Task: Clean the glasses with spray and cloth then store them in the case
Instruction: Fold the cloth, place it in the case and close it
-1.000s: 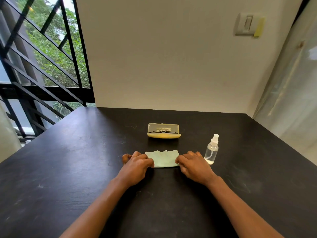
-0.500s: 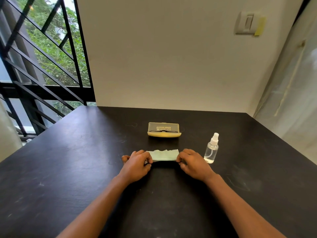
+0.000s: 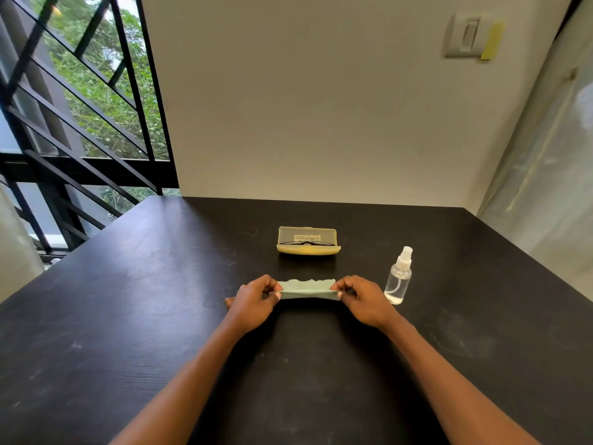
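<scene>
So the cloth (image 3: 306,289) is a pale mint-green microfiber square with zigzag pinked edges, and right now it's folded over into a narrow strip, stretched out sideways between both hands a bit above the black table (image 3: 128,316). Left hand (image 3: 253,303) pinches the left end between thumb and curled fingers, right hand (image 3: 362,300) does the same on the right end, so both are closed around the fabric. Behind it, near the middle of the table, sits the yellow glasses case (image 3: 308,240) with its lid up, and you can see the dark-framed glasses (image 3: 305,243) lying inside. The little clear spray bottle (image 3: 399,277) stands upright just right of the right hand, with some liquid at the bottom. Compared with a second ago, the cloth was lying flatter on the table as a wider rectangle with the hands pressed down at its sides; now it's lifted and folded thinner. Case and bottle haven't moved.
</scene>
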`<action>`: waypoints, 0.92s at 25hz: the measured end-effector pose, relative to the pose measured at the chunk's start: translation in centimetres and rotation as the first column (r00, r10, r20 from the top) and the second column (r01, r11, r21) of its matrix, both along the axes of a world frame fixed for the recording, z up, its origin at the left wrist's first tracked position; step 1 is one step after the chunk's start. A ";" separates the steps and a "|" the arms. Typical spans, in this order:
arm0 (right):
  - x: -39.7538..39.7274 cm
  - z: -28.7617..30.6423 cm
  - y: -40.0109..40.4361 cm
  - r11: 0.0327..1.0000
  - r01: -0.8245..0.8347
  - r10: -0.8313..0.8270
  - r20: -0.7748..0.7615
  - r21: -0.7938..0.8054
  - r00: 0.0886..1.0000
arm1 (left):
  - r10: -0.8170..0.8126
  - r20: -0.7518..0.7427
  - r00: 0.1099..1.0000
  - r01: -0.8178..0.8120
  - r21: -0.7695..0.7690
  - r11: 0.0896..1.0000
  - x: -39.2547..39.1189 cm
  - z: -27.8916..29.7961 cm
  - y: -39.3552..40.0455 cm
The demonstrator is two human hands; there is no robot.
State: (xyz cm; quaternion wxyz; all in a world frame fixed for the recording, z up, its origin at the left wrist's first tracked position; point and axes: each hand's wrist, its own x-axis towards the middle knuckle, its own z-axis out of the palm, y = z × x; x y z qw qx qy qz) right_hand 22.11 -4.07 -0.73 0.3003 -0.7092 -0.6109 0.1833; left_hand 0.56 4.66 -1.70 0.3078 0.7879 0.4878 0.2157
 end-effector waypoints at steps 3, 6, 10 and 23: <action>0.0 0.3 0.3 0.999 0.040 -0.042 -0.077 -0.028 0.996 | 0.054 0.045 0.998 -0.052 -0.059 0.997 0.1 -0.1 0.6; 0.2 0.2 0.7 0.993 0.095 -0.104 -0.148 -0.063 0.983 | 0.103 0.040 0.994 -0.100 -0.081 0.992 0.3 -0.1 0.8; 0.3 0.1 1.0 0.988 0.140 -0.151 -0.206 -0.067 0.967 | 0.150 0.026 0.988 -0.148 -0.060 0.987 0.7 0.1 0.7; 0.3 -0.3 1.5 0.984 0.165 -0.170 -0.070 -0.070 0.983 | 0.204 0.060 0.977 -0.204 0.000 0.979 0.8 0.3 -0.1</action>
